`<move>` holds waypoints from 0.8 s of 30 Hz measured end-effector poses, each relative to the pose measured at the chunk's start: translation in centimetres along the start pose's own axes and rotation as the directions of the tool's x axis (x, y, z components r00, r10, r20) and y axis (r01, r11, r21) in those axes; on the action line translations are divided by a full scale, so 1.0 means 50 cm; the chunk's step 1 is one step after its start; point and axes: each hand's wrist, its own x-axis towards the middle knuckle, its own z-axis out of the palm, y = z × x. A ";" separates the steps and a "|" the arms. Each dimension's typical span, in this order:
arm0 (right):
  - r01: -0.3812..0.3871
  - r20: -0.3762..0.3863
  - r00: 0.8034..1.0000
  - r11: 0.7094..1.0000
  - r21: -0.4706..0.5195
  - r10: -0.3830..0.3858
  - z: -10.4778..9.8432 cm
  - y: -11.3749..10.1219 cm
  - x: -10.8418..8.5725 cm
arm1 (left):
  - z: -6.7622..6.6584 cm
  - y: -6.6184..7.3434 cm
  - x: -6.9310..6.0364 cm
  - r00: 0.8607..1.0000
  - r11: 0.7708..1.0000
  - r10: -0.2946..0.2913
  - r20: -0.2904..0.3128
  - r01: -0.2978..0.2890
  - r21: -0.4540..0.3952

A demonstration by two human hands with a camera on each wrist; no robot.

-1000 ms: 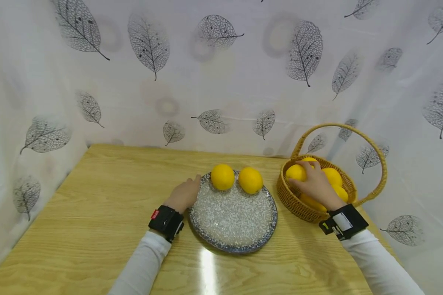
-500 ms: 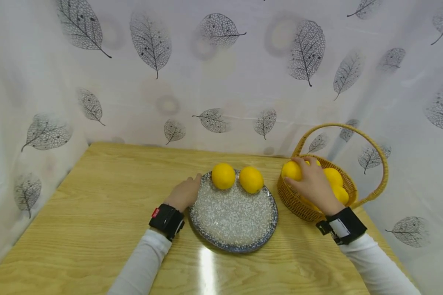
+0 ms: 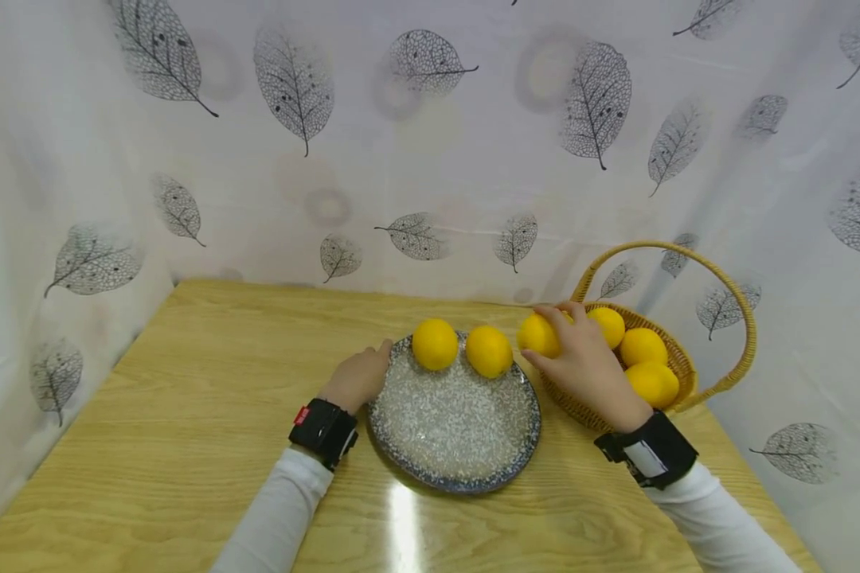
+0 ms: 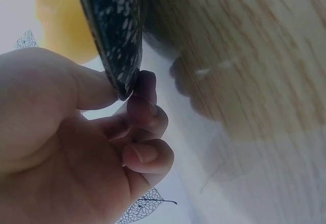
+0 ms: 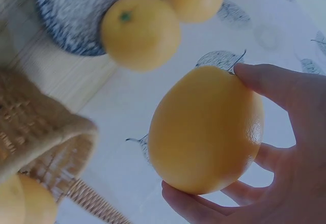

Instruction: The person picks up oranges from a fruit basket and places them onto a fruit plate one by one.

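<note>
At the left edge of the speckled grey plate, my left hand pinches the rim. In the left wrist view the thumb lies on one face of the plate and curled fingers on the other. My right hand grips an orange between thumb and fingers. That orange is held up in the air between the basket and the plate. Two oranges sit side by side at the plate's far edge, a left one and a right one.
A wicker basket with a tall arched handle stands at the table's right side. Several oranges lie in it. Behind the wooden table hangs a white leaf-print curtain.
My right hand has lifted an orange out of the basket and carried it left, toward the plate. The left hand has stayed on the plate's rim.
</note>
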 end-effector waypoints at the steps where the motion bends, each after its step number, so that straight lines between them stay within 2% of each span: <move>1: 0.010 0.000 1.000 1.000 0.005 -0.010 0.002 -0.007 0.001 | 0.001 -0.001 0.001 1.000 1.000 0.000 -0.001 0.000 0.001; 5: 0.023 0.022 0.999 0.999 0.036 -0.024 0.013 -0.036 0.001 | 0.003 -0.004 0.001 1.000 1.000 -0.001 -0.003 0.001 -0.006; 11: 0.085 0.024 0.996 0.994 0.067 -0.087 0.032 -0.077 0.005 | 0.002 -0.006 0.000 1.000 1.000 0.001 -0.010 -0.001 -0.015; 16: 0.092 0.045 0.994 0.993 0.076 -0.096 0.049 -0.110 0.008 | 0.002 -0.003 0.001 1.000 1.000 0.002 -0.006 -0.002 -0.017; 24: 0.154 0.025 0.987 0.982 0.105 -0.158 0.087 -0.161 0.011 | 0.003 -0.008 0.002 1.000 1.000 -0.001 -0.003 0.001 -0.029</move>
